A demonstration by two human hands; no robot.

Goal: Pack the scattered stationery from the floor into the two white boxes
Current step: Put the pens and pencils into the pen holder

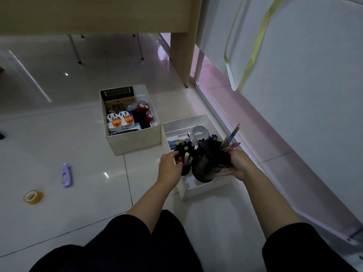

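Hands should lower together: left hand [170,166] grips the markers [183,154], right hand [238,163] clasps the black pen holder [206,165], upright into the near box [204,190].

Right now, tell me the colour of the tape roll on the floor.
Yellowish, translucent tape roll; the head view shows it.

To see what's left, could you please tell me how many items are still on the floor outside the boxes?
2: a purple item and, nearer left, a tape roll. More could lie out of view.

Both arms reach forward, left hand [169,167] and right hand [240,164] gripping.
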